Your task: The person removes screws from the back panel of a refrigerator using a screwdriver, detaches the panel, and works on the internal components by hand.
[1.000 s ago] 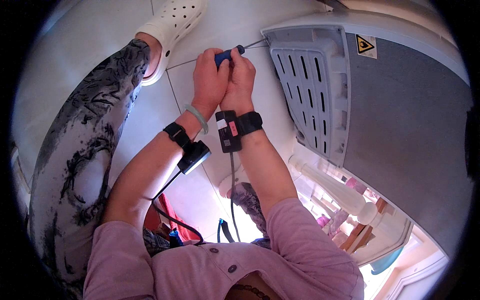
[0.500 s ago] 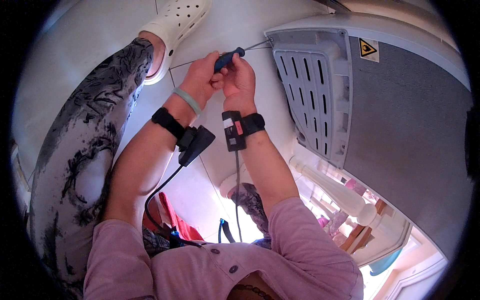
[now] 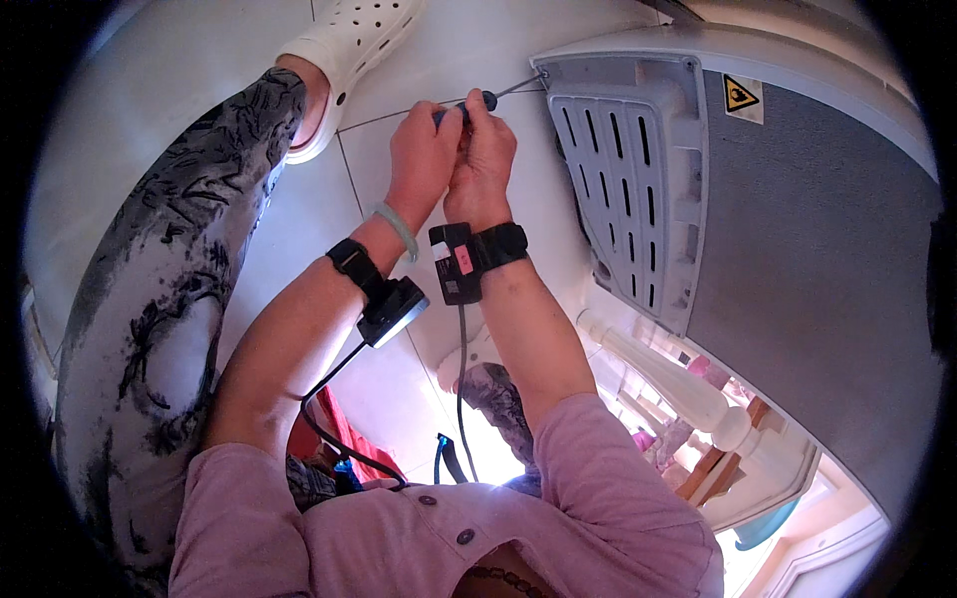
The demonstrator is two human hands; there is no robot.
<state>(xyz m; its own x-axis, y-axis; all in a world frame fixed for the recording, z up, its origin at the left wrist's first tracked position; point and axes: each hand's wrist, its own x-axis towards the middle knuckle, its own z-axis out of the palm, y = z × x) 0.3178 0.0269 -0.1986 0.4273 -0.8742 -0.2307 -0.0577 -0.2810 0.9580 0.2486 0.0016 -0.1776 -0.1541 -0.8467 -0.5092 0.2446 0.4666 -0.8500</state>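
Observation:
Both my hands are closed together around the dark blue handle of a screwdriver. My left hand wraps the rear of the handle, and my right hand grips it beside the left, thumb and fingers near the front. The thin metal shaft points up and to the right. Its tip meets the upper left corner of a grey slotted plastic cover, where a screw spot seems to be; the screw itself is too small to make out. The cover sits on the side of a large grey appliance panel.
A yellow warning label is stuck on the panel. My leg in patterned trousers and a white clog lie at the left on the tiled floor. Cream turned furniture legs stand beyond the panel. Cables hang from my wrist devices.
My left hand has turned around the handle and now covers more of it, its wrist shifting right toward the other. The right hand has moved only slightly; the tip stays at the corner.

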